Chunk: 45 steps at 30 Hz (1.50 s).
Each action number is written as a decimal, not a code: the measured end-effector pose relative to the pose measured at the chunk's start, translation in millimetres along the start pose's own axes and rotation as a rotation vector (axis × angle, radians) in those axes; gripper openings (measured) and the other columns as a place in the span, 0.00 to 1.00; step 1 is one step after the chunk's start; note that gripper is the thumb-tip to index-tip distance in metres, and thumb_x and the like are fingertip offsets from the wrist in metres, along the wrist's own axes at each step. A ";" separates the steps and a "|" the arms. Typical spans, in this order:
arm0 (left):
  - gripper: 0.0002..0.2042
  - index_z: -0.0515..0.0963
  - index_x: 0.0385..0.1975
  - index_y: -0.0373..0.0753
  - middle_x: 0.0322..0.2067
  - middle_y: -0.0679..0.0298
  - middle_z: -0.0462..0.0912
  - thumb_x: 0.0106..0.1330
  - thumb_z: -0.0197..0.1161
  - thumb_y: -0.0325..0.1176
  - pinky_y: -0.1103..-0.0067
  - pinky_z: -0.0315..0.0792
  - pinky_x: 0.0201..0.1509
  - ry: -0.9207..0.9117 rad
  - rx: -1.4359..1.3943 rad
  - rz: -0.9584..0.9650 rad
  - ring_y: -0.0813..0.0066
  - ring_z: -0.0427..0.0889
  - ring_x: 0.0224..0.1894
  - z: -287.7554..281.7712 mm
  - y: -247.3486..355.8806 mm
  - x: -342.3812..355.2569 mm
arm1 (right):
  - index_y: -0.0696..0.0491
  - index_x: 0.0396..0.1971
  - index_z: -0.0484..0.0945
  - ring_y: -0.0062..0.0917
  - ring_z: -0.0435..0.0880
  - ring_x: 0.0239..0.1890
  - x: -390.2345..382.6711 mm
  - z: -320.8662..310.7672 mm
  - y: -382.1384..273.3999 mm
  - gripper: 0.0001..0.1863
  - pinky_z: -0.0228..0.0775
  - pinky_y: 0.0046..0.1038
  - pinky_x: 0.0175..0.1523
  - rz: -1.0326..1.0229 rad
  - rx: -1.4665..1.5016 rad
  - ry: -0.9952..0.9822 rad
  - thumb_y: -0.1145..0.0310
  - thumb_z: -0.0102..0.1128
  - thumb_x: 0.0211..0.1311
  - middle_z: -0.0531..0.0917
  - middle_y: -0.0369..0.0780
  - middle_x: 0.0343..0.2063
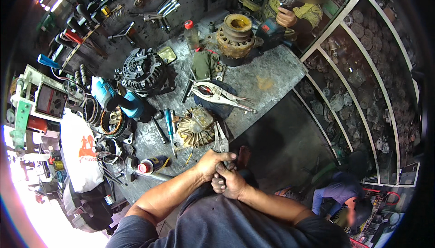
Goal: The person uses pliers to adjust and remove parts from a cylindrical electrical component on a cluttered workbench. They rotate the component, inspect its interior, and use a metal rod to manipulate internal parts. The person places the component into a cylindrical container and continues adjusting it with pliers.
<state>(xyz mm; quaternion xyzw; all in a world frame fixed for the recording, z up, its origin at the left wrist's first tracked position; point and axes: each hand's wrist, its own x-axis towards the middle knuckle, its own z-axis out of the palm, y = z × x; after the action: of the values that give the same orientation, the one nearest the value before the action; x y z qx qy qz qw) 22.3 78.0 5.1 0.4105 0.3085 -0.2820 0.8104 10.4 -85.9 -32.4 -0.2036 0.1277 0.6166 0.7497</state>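
Your left hand (215,163) is wrapped around the pliers (221,143), which reach beside the ribbed metal housing (195,128) on the bench (283,69), contact unclear; your right hand (231,182) is curled below, its contents hidden. Best grip firmly, wrists straight, skin clear of pinch points.

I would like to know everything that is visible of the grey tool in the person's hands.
The tool looks like pliers: bare, greyish metal with two narrow prongs and a slim gap between them toward the tips. It points away from the person, up and slightly left in the picture. Its lower part is hidden in the clasped hands, the left hand above and the right hand below. The prongs lie at the right edge of the round finned part; whether they touch it, I cannot tell.
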 end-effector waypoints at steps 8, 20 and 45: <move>0.31 0.83 0.52 0.36 0.40 0.64 0.88 0.79 0.63 0.65 0.74 0.81 0.47 -0.207 0.506 0.158 0.75 0.84 0.42 -5.6 -25.9 -17.6 | 0.59 0.63 0.76 0.33 0.88 0.49 -40.3 -16.2 2.5 0.26 0.82 0.41 0.58 -0.120 -0.552 0.110 0.53 0.65 0.81 0.86 0.44 0.47; 0.20 0.82 0.62 0.34 0.46 0.64 0.88 0.86 0.61 0.45 0.73 0.82 0.54 -0.380 0.395 0.329 0.76 0.84 0.48 1.0 -30.5 -16.1 | 0.59 0.50 0.84 0.24 0.87 0.44 -69.4 -13.5 -35.6 0.20 0.79 0.30 0.53 -0.194 -0.955 0.157 0.53 0.65 0.82 0.89 0.38 0.38; 0.50 0.47 0.85 0.44 0.49 0.59 0.83 0.72 0.78 0.33 0.77 0.71 0.24 0.444 -0.350 0.605 0.76 0.80 0.34 -9.3 -49.2 -34.3 | 0.61 0.63 0.82 0.29 0.80 0.64 34.5 33.2 -198.7 0.24 0.71 0.35 0.70 -0.390 -1.040 -0.012 0.62 0.67 0.75 0.83 0.43 0.62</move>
<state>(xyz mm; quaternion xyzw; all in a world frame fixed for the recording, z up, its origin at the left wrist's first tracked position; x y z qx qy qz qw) -37.4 68.0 1.7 0.3894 0.3847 0.1210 0.8281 209.5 -71.7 11.0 -0.5631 -0.2379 0.4494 0.6514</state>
